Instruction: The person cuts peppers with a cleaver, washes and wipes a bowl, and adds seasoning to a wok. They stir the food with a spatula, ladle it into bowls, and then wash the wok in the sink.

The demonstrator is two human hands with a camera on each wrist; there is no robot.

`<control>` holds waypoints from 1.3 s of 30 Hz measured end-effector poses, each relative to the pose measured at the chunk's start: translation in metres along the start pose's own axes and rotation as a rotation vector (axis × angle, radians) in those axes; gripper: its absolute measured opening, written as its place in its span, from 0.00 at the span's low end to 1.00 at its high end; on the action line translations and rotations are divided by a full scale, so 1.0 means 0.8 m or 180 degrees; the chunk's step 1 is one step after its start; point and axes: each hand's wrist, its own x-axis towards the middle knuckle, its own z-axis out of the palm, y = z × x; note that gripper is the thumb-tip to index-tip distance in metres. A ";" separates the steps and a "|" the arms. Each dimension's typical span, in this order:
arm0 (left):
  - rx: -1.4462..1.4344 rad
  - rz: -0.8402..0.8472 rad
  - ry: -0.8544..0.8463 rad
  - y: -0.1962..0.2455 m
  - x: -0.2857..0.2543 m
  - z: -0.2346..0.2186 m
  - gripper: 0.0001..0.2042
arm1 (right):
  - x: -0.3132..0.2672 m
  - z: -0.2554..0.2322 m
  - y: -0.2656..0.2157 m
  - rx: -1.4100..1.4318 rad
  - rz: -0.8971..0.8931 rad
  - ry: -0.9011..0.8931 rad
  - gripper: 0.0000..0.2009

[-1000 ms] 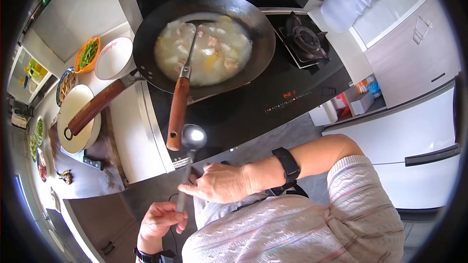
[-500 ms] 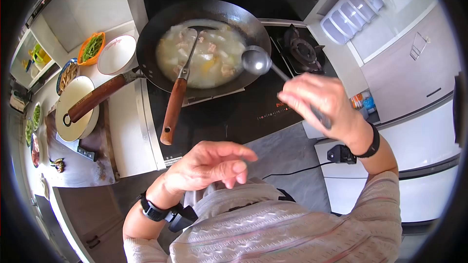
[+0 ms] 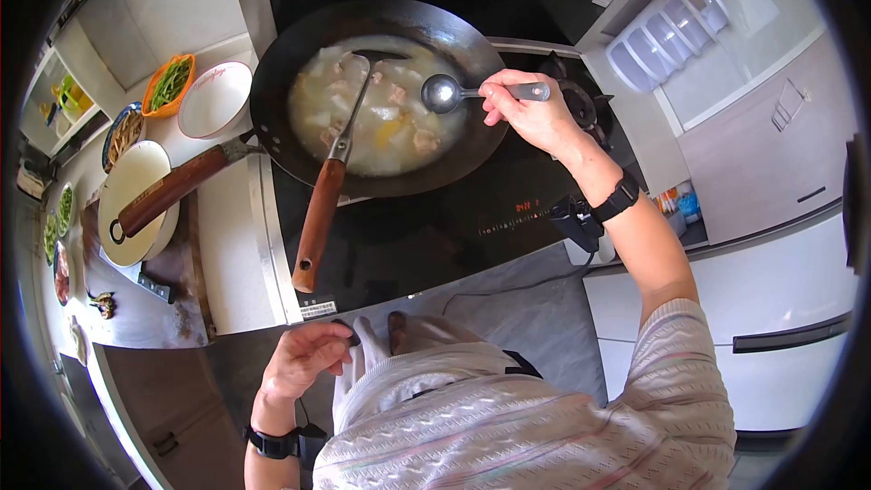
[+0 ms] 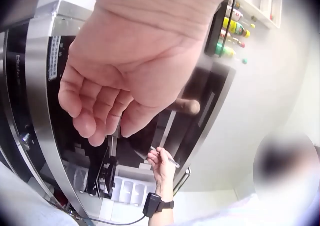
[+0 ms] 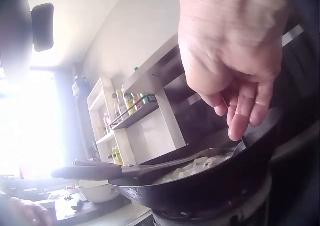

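Observation:
My right hand [image 3: 535, 116] pinches the handle of a metal spoon [image 3: 442, 93] whose round bowl is over the right part of the wok [image 3: 481, 45]. In the wok, pale broth [image 3: 386, 132] holds chunks of meat and white pieces. A wok spatula [image 3: 318, 218] leans across it, blade in the broth, wooden handle over the near rim. My left hand [image 3: 304, 363] hangs in front of the cooktop's edge, below the spatula handle. Its fingers are loosely bent and hold nothing, as the left wrist view also shows of this hand [image 4: 125, 71].
The wok's wooden handle [image 3: 172, 189] juts left over a cream pot [image 3: 136, 172]. A cleaver [image 3: 150, 281] lies on the cutting board [image 3: 186, 308]. Behind stand a white bowl [image 3: 215, 100] and an orange basket [image 3: 170, 86] of green vegetables. A second burner [image 3: 581, 104] is right of the wok.
The spoon, first held low by both hands in front of the cooktop, is now in the right hand over the wok. The left hand came up, then dropped back down.

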 end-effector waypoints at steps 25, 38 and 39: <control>-0.0367 0.0284 0.0223 -0.011 0.006 -0.003 0.09 | -0.039 -0.040 -0.034 0.1335 -0.0008 -0.0132 0.11; -0.0392 0.0178 0.0224 -0.028 0.003 -0.008 0.09 | -0.105 -0.073 -0.166 0.1435 -0.0255 -0.0603 0.09; -0.0394 0.0161 0.0216 -0.031 0.003 -0.010 0.09 | -0.109 -0.074 -0.179 0.1354 -0.0307 -0.0531 0.08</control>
